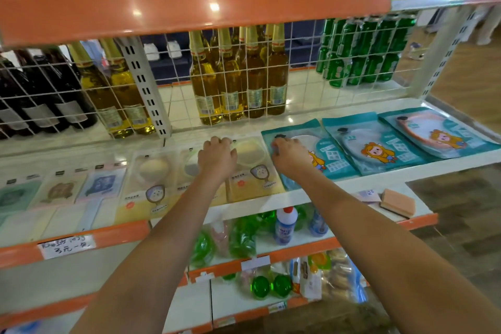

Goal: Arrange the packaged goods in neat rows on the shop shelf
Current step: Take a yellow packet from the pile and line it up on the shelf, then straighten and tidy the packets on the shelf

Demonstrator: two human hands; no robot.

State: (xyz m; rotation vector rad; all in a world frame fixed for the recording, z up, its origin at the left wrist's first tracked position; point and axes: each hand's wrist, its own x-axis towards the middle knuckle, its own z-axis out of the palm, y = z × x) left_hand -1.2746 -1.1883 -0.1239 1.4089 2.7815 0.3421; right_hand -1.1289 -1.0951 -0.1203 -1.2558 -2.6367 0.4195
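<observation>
Shop shelf (320, 192), white w/ orange edge strips, carries flat packaged goods in a front row, w/ bottles (235, 73) behind a wire grid (168, 84) at the back. Step in hand appears to be squaring up the mid-row: left hand (217, 156) rests w/ fingers curled over the top edge of a clear puff pack (253, 168), while right hand (288, 154) pinches the top-left corner of the nearest teal pack (306, 152), which lies just beside it and overlaps the next teal pack (374, 144). Next move prob. calls for sliding both packs so edges sit parallel to the shelf front w/ an even gap and no overlap.
</observation>
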